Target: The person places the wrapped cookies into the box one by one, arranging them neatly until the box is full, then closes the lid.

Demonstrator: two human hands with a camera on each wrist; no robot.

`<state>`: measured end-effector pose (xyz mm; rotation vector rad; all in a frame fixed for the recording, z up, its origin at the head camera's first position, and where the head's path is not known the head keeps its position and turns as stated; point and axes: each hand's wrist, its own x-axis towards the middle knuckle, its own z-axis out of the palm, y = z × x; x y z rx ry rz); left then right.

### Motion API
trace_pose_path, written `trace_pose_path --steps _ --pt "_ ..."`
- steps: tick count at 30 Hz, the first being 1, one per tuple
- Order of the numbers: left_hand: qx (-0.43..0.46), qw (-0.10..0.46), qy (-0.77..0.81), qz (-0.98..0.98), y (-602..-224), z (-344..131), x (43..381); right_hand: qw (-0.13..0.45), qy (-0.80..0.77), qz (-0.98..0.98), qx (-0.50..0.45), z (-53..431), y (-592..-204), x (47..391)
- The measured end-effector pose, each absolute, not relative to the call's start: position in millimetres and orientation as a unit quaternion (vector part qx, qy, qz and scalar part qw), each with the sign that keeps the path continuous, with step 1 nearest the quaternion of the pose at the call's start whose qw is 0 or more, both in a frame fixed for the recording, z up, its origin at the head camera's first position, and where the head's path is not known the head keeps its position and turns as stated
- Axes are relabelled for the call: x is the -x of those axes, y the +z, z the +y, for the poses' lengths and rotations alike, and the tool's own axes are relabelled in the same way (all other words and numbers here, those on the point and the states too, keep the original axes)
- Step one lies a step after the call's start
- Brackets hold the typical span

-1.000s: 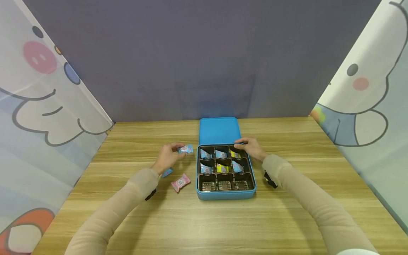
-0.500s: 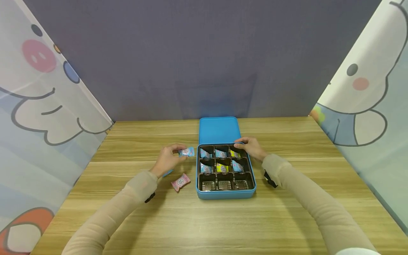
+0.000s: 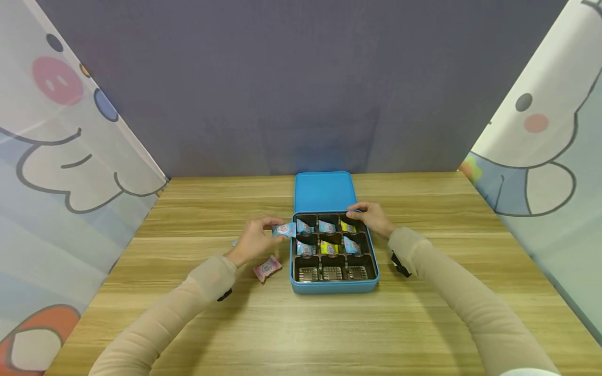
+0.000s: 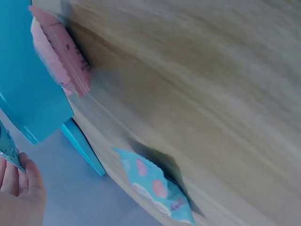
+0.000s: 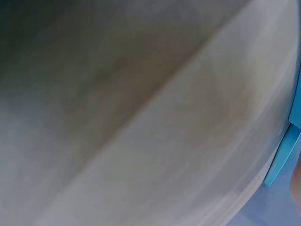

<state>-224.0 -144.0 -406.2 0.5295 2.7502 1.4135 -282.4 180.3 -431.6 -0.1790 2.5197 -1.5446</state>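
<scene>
My left hand [image 3: 256, 239] pinches a blue wrapped candy [image 3: 284, 230] by the left wall of a blue box [image 3: 334, 288]. The candy's right end is at the box's rim. With thumb and fingers, my right hand [image 3: 373, 219] grips the box's back right corner. A black divided tray inside has candies in its back and middle rows: blue ones [image 3: 326, 226] and yellow ones [image 3: 329, 247]. The front row's compartments hold none. A pink candy [image 3: 267, 269] lies left of the box. Another blue candy [image 4: 157, 186] rests on the table, mostly hidden by my left hand in the head view.
The box's blue lid [image 3: 325, 192] lies folded back behind it. A wooden table [image 3: 329, 334] carries everything, with a dark grey panel [image 3: 301, 94] at its far edge. Printed cartoon curtains [image 3: 56, 156] flank both sides.
My left hand has moved right and slightly nearer to me with the blue candy, up to the box's left rim. My right hand keeps its grip on the box corner.
</scene>
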Motion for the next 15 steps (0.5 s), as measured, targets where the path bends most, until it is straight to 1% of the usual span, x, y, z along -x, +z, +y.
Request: trace_pose_path --steps 9,15 --pt "-0.174 0.035 0.419 0.89 -400.9 -137.2 210.1 0.098 -0.515 0.848 0.073 178.6 -431.1 280.5" --pt "-0.192 0.047 0.406 0.892 -396.4 -129.9 203.4 0.101 -0.521 0.846 0.058 180.6 -430.8 280.4"
